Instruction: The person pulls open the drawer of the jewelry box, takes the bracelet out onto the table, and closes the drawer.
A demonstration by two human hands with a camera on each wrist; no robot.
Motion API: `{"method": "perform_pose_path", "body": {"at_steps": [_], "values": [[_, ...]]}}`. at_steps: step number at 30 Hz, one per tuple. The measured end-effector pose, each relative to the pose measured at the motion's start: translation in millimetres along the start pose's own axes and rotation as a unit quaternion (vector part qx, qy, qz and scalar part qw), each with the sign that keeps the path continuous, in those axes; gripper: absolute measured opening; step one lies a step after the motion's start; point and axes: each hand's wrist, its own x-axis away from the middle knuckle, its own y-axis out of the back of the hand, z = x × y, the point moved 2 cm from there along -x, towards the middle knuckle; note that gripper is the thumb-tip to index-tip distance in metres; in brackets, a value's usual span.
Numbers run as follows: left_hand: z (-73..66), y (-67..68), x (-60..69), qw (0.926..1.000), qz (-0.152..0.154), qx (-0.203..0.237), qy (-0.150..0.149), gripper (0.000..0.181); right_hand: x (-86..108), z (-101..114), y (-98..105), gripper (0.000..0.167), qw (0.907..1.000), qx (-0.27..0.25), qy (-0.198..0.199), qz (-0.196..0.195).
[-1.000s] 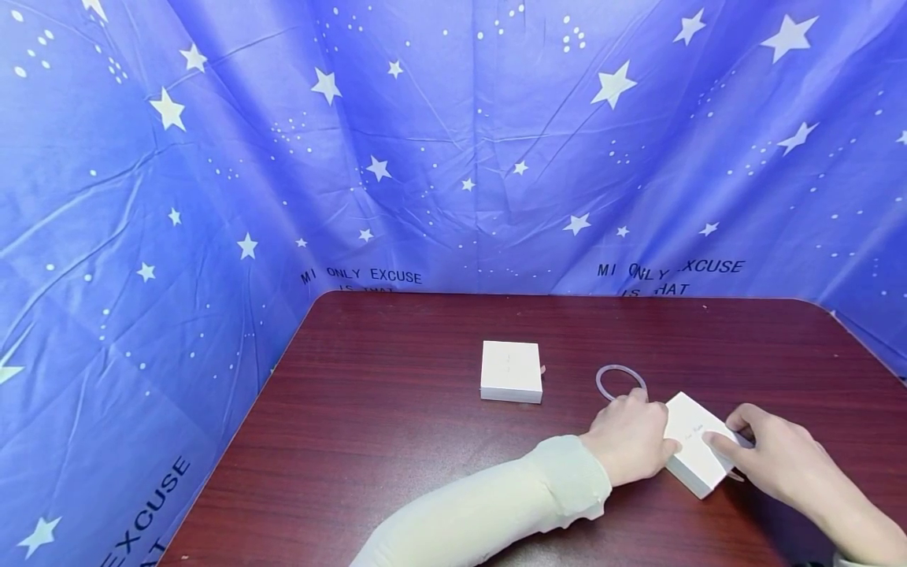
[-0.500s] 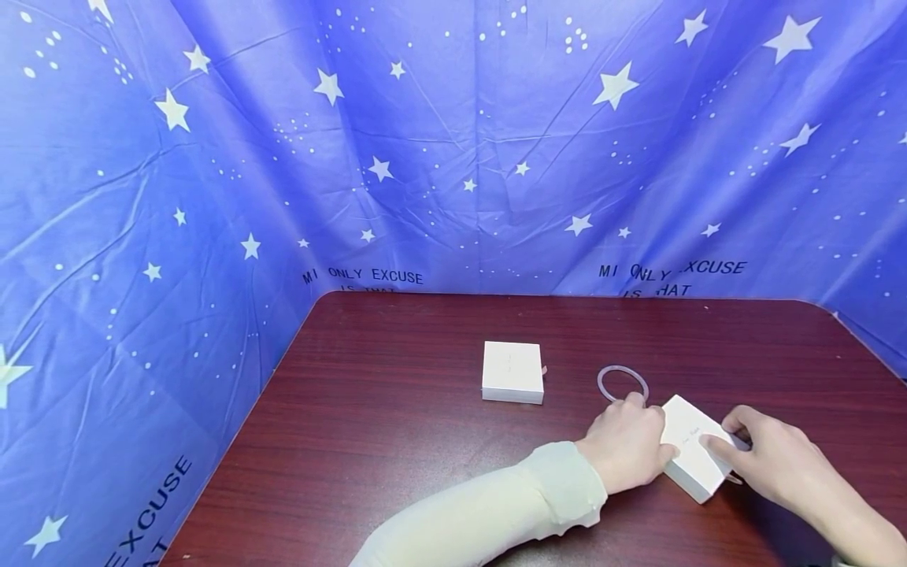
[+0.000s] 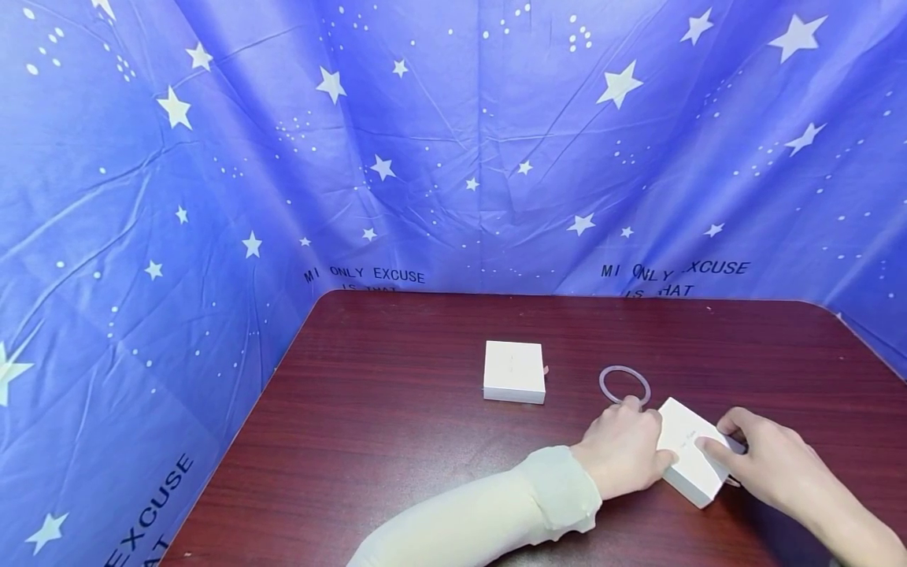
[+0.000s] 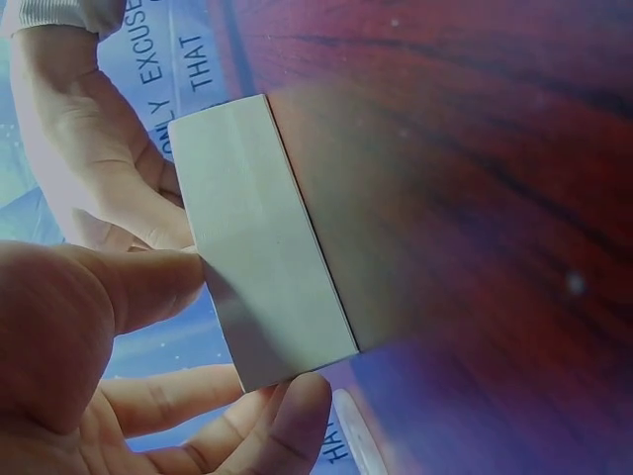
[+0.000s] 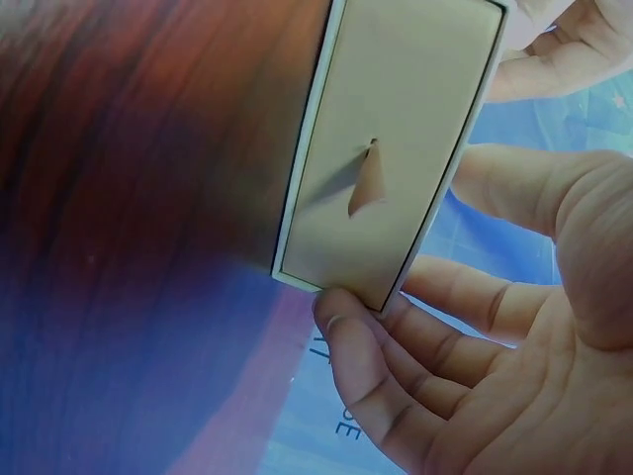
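A white square drawer box (image 3: 689,465) with faint script on its lid sits at an angle on the table, held between both hands. My left hand (image 3: 622,449) grips its left side; in the left wrist view the thumb (image 4: 148,287) presses one edge of the box's plain side. My right hand (image 3: 772,465) holds the right side, thumb on the lid and fingers at the far edge. The right wrist view shows the drawer end flush in its sleeve, with a pinkish ribbon tab (image 5: 368,186) sticking out. The box's contents are hidden.
A second white box (image 3: 513,370) with a small ribbon tab lies to the left on the dark red wood table (image 3: 368,378). Just beyond my left hand is a pale lilac ring (image 3: 604,387). A blue star-printed curtain (image 3: 439,142) stands behind and at the sides.
Both hands and the box between them have shifted slightly left and nearer to me. The second box and the ring stay where they were on the table.
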Motion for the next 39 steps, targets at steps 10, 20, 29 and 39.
{"method": "perform_pose_path", "body": {"at_steps": [10, 20, 29, 39], "values": [[2.7, 1.5, 5.2, 0.9998, 0.012, 0.014, 0.006, 0.031, 2.0, 4.1, -3.0, 0.024, 1.0000, -0.004, 0.007, -0.002], [6.4, 1.3, 9.6, 0.9998, 0.014, 0.015, 0.003, 0.034, 2.4, 7.2, -5.6, 0.024, 0.9999, -0.003, 0.011, -0.002], [8.8, 2.4, 12.5, 0.9999, 0.009, 0.014, 0.001, 0.031, 2.0, 11.7, -6.2, 0.024, 0.9998, -0.006, 0.019, -0.002], [13.7, 3.9, 16.9, 0.9997, 0.005, 0.025, 0.007, 0.032, 0.3, 17.0, -7.4, 0.024, 0.9996, -0.009, 0.027, -0.008]]}}
